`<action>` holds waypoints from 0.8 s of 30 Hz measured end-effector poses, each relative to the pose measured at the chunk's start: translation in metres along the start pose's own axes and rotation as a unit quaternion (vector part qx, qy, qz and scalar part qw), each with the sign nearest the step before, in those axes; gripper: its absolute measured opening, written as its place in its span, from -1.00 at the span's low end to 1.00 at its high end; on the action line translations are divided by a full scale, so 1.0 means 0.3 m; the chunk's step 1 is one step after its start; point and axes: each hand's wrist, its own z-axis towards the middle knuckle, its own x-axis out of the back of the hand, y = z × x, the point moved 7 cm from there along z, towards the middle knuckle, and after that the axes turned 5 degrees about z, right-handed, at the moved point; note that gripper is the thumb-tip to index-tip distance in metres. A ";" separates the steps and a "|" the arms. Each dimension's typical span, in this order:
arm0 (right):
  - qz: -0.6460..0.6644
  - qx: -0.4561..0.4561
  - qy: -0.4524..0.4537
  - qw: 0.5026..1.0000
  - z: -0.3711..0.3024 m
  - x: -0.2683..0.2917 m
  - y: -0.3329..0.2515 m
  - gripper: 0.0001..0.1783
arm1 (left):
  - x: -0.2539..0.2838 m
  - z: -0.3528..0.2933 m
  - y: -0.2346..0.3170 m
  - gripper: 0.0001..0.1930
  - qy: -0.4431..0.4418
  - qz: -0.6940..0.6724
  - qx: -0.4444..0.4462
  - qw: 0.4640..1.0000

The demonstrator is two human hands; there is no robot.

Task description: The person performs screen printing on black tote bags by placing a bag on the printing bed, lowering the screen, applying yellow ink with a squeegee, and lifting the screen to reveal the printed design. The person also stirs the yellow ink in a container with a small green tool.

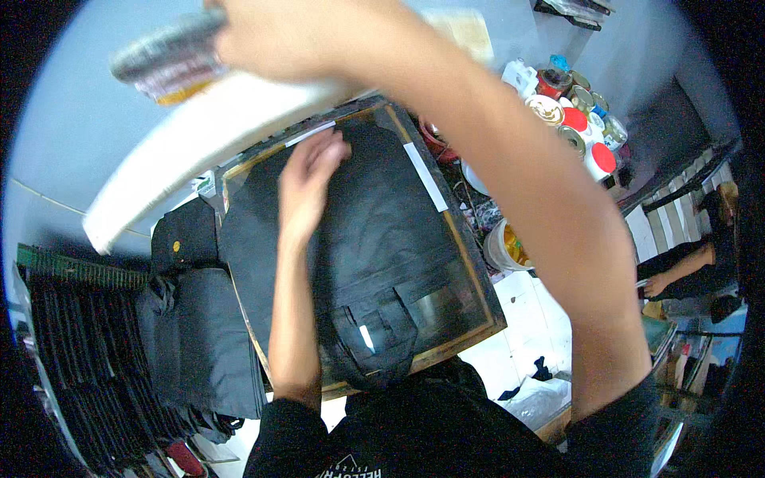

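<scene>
Left hand (311, 175) nearer, hanging loosely curled, seemingly empty, over far half of black bag (382, 215), bag's length running away from body; right hand (267, 40) gripping blurred grey object (163, 60), up-left.

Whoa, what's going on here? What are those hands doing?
A person has their left hand over a black cloth bag laid flat on a wood-edged board. Their right hand is stretched across to the upper left, seemingly gripping a grey thing, too blurred to name. More black cloth items lie to the left; tubs and cans crowd the right.
</scene>
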 end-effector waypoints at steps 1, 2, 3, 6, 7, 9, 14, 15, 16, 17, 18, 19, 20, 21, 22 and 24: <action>-0.036 0.009 0.000 0.999 -0.033 -0.044 -0.004 -0.76 | 0.076 -0.131 0.077 -0.47 0.024 -0.057 -0.006 0.998; -0.030 0.022 0.015 0.999 -0.127 -0.069 -0.008 -0.75 | 0.155 -0.249 0.139 -0.43 0.077 -0.047 0.008 0.996; 0.008 0.037 0.047 0.998 -0.247 -0.096 -0.021 -0.74 | 0.206 -0.402 0.183 -0.37 0.183 -0.179 0.000 0.967; 0.081 0.000 0.027 0.996 -0.557 -0.217 -0.040 -0.82 | 0.167 -0.701 0.220 -0.52 0.137 -0.152 0.144 0.968; 0.081 0.003 0.019 0.997 -0.632 -0.256 -0.046 -0.80 | 0.138 -0.787 0.175 -0.66 0.119 -0.195 0.252 0.940; 0.046 -0.001 -0.067 0.997 -0.718 -0.379 -0.044 -0.79 | 0.083 -0.898 0.104 -0.75 0.130 -0.193 0.332 0.914; 0.074 -0.052 -0.177 0.980 -0.710 -0.503 -0.005 -0.73 | 0.079 -0.987 0.028 -0.68 0.111 -0.256 0.393 0.876; 0.081 -0.039 -0.183 0.979 -0.704 -0.489 -0.012 -0.72 | 0.088 -0.992 0.025 -0.67 0.106 -0.259 0.401 0.872; 0.079 -0.040 -0.191 0.978 -0.703 -0.473 -0.015 -0.72 | 0.094 -0.991 0.026 -0.66 0.097 -0.266 0.401 0.871; 0.084 -0.039 -0.193 0.977 -0.710 -0.451 -0.029 -0.72 | 0.098 -0.986 0.034 -0.66 0.085 -0.281 0.387 0.874; 0.086 -0.049 -0.222 0.970 -0.730 -0.441 -0.041 -0.73 | 0.102 -0.986 0.033 -0.64 0.083 -0.274 0.392 0.874; 0.096 -0.056 -0.244 0.963 -0.756 -0.431 -0.063 -0.74 | 0.104 -0.992 0.029 -0.64 0.086 -0.272 0.407 0.867; 0.103 -0.055 -0.234 0.965 -0.774 -0.418 -0.089 -0.75 | 0.102 -0.991 0.031 -0.65 0.086 -0.278 0.406 0.866; 0.089 -0.038 -0.250 0.963 -0.795 -0.426 -0.120 -0.75 | 0.099 -0.989 0.031 -0.65 0.085 -0.278 0.406 0.866; 0.073 -0.012 -0.236 0.969 -0.808 -0.427 -0.145 -0.76 | 0.099 -0.990 0.027 -0.64 0.092 -0.274 0.411 0.864; 0.055 0.015 -0.233 0.971 -0.816 -0.465 -0.146 -0.76 | 0.090 -0.990 0.027 -0.63 0.097 -0.289 0.411 0.859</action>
